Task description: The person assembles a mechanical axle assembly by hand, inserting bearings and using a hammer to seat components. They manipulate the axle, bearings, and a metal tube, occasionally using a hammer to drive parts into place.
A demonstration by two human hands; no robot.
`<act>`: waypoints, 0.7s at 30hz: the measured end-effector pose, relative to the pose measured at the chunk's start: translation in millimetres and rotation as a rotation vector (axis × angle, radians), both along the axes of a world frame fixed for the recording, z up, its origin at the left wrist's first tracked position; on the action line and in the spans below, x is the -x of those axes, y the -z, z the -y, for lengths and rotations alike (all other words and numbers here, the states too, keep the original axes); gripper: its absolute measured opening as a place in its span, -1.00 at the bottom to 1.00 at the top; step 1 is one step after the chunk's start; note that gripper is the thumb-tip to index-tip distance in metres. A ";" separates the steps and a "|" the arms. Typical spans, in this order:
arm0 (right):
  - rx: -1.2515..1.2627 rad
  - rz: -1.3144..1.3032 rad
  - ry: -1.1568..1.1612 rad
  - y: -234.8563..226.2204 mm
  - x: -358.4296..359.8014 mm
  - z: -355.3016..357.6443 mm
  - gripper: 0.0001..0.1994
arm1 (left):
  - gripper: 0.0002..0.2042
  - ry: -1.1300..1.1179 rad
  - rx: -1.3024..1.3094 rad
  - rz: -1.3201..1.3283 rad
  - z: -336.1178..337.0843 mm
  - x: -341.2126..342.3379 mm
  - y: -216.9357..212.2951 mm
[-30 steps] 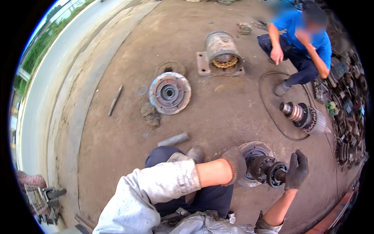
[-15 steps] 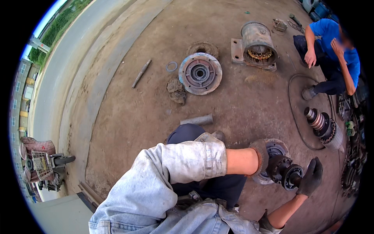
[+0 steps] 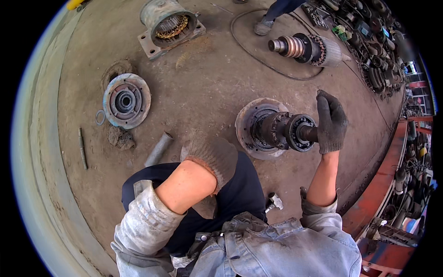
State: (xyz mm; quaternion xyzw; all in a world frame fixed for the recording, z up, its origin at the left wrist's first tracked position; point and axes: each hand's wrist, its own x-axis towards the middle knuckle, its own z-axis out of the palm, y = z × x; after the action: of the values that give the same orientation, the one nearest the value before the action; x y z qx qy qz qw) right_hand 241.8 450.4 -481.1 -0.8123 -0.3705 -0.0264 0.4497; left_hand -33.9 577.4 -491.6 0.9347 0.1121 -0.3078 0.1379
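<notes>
Rusty shaft assembly [image 3: 281, 130] lies on concrete floor [image 3: 203, 92], flange end toward my knee, bearing end toward floor's right edge. Right hand [image 3: 331, 122], dark glove, grip wrapped shut round shaft stub beside bearing. Left hand [image 3: 211, 156], tan glove, rests on knee, touching no part; whether its grip is spread or curled, cannot tell. Judgement: steady flange with left before pulling; keep pull along axis, wrist straight, avoid cocking bearing.

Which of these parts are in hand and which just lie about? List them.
In hand:
- right hand gripping the shaft assembly
- left hand near it, touching nothing

Lying about:
- stator housing
- rotor
- end cover
- short pipe
- rod
- hammer
</notes>
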 end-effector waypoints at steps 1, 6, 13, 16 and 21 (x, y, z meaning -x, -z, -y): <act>0.023 0.013 0.016 -1.0 -10.1 5.3 -0.72 | -0.77 0.061 -0.001 0.187 13.6 -7.9 35.8; 0.036 0.051 0.018 3.2 -0.6 3.4 -0.71 | -0.77 0.347 0.031 0.040 31.4 -18.4 -12.1; 0.072 0.097 0.051 -0.1 3.0 1.3 -0.69 | -0.65 0.207 -0.048 0.373 64.5 -38.3 59.4; 0.109 0.114 0.061 -4.8 6.9 -3.9 -0.67 | -0.37 -0.031 -0.014 0.608 65.4 -61.1 100.5; 0.139 0.125 0.069 -4.7 3.4 0.8 -0.68 | 0.11 -0.049 -0.083 0.570 49.1 -99.9 123.7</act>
State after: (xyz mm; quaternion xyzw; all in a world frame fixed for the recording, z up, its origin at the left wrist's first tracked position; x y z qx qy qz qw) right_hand 238.4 449.6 -476.4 -0.8507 -0.3705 -0.0669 0.3669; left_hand 66.0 528.3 -615.3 0.9854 0.1040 -0.0242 0.1328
